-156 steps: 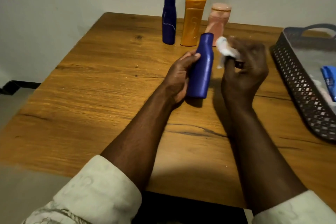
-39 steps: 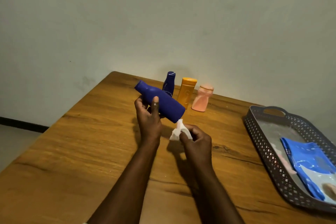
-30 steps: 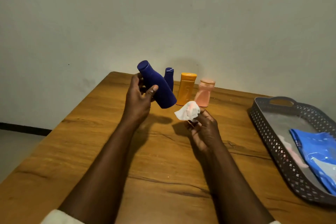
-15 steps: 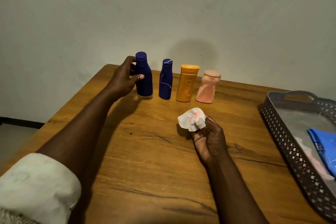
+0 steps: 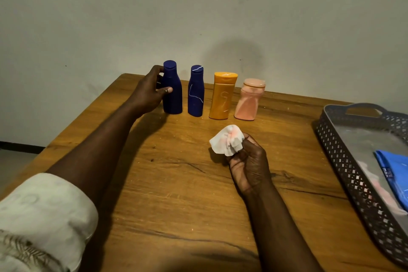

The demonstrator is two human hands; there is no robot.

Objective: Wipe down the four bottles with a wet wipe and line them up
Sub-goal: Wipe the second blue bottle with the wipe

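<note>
Off to the right of the grip sits a dark lattice-sided tray (image 5: 344, 161) on the wooden table (image 5: 176, 194); inside it lies a blue packet (image 5: 395, 174) with something pale pink beside it. Behind everything, a plain grey wall (image 5: 198, 6)

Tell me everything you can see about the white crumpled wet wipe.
The white crumpled wet wipe is a soft, bunched sheet, faintly pink-tinted near its middle. The right hand pinches its lower part, so the wipe sticks up above the brown wooden table, in front of the row of four bottles and apart from them.
</note>
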